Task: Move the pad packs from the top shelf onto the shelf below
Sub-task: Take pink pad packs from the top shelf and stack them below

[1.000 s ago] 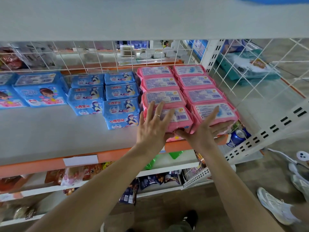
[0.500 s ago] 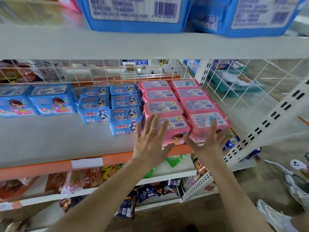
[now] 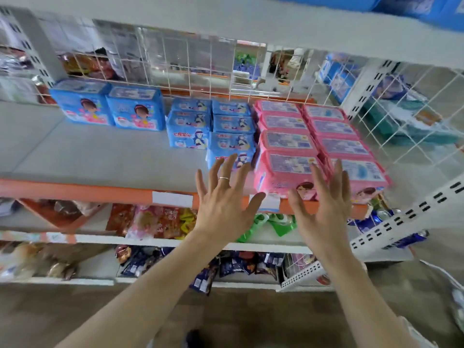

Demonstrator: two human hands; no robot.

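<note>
Pink plastic pad packs (image 3: 286,143) stand in two columns of four at the right end of the grey shelf board with an orange front lip (image 3: 100,156). Each pack's long axis runs left to right, label side up, printed face toward the front edge. The left hand (image 3: 223,204) and right hand (image 3: 324,207) hover before the frontmost packs, fingers spread wide, holding nothing. Blurred blue plastic packs (image 3: 431,11) sit on the pale top shelf (image 3: 226,26) above.

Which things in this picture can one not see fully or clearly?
- Top-shelf packs: head view, cut off by the upper edge; number unknown.
- Pink packs: label print blurred, unreadable.
- Front blue pack: partly behind fingers of the left hand.
- Lower-shelf snack bags: blurred.
</note>
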